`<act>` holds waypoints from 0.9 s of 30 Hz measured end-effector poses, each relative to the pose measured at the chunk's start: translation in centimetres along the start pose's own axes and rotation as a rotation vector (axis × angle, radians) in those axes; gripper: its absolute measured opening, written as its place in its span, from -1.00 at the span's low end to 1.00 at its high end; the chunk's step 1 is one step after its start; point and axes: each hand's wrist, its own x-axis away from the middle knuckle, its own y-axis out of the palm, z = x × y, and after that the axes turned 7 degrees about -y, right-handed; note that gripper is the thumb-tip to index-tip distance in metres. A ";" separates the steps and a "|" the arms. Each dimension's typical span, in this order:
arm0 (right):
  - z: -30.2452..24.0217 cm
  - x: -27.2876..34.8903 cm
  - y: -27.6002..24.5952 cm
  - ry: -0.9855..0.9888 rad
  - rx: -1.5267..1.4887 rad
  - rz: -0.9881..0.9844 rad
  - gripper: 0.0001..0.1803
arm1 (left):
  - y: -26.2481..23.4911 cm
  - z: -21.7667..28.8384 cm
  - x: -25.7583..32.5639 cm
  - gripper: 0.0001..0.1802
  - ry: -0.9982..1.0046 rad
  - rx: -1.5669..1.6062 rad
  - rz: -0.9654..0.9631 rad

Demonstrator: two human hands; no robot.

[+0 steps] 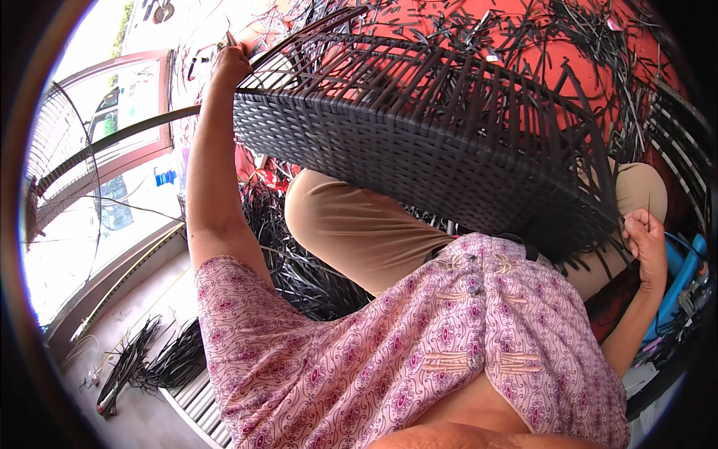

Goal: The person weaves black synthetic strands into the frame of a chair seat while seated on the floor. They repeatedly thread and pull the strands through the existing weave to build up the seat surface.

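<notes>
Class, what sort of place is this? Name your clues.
Probably a weaving workshop: a partly woven dark piece has bare strands at its far side, loose strips are heaped nearby, and more litter a red surface.

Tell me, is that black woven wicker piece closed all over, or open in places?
Open in places: the black wicker piece is tightly woven on its near side, but gaps show between the strips beyond.
</notes>
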 end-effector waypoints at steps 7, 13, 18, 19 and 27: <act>-1.1 0.1 0.6 -0.052 0.058 0.076 -0.80 | 1.1 1.2 -1.1 -0.76 -0.101 -0.178 0.072; -1.0 0.2 0.8 -0.052 0.039 0.062 -0.78 | 2.9 1.4 -2.0 -0.71 -0.211 -0.232 0.135; -0.9 0.3 1.0 -0.060 0.028 0.053 -0.78 | 1.6 2.0 -1.0 -0.55 -0.169 -0.258 0.037; -1.1 0.4 1.0 -0.056 0.029 0.058 -0.78 | 2.0 1.3 -1.5 -0.52 -0.117 -0.291 0.020; -1.4 0.3 1.2 -0.051 0.062 0.046 -0.77 | 0.6 -1.5 -3.4 -0.69 -0.142 -0.099 -0.171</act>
